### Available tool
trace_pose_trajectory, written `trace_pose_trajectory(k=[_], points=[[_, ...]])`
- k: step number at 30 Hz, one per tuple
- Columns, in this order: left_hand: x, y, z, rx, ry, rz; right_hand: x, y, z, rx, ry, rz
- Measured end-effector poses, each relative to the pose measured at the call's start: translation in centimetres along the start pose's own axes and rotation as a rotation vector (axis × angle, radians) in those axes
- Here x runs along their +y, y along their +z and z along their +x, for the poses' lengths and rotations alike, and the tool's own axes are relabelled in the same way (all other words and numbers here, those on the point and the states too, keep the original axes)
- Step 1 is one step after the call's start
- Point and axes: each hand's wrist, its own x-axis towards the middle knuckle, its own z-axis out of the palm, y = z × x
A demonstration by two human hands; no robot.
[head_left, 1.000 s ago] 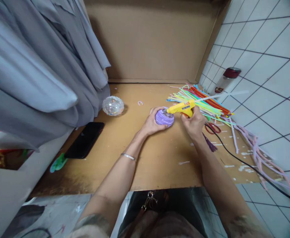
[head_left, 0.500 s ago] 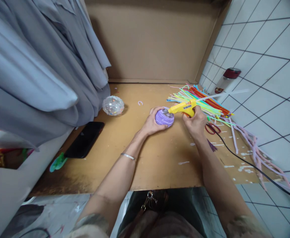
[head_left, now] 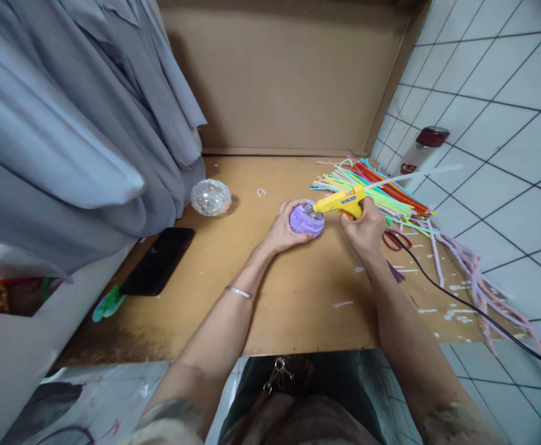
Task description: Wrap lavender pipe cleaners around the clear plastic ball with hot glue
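A round ball wrapped in purple strands [head_left: 306, 222] is gripped by my left hand [head_left: 285, 230], with fingers behind it and the thumb along its lower front. My right hand [head_left: 365, 227] is closed around the handle of a yellow glue gun [head_left: 342, 201]. The gun's nozzle points left and meets the top of the ball, where a greyish patch shows. A long clear glue stick [head_left: 419, 175] sticks out of the gun's back. The black cord runs from my right hand toward the lower right.
Colourful pipe cleaners [head_left: 391, 194] lie at the back right, near red-handled scissors [head_left: 397, 240] and a jar [head_left: 421, 151]. A clear ball [head_left: 211, 198] and black phone [head_left: 158, 262] lie left. Purple strands [head_left: 478, 284] hang over the right edge. A grey curtain [head_left: 113, 111] borders the left.
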Motion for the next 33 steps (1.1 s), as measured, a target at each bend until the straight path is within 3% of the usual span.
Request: trace_pose_trajectory(k=[8, 19, 33], points=[[0.04, 0.01, 0.07, -0.003, 0.010, -0.011, 0.03, 0.39, -0.17, 0.067, -0.030, 0.021], [0.33, -0.01, 0.12, -0.004, -0.002, -0.009, -0.24, 0.09, -0.07, 0.059, 0.006, 0.004], [0.25, 0.00, 0.11, -0.002, 0.009, -0.009, -0.17, -0.02, 0.15, -0.027, 0.055, 0.046]])
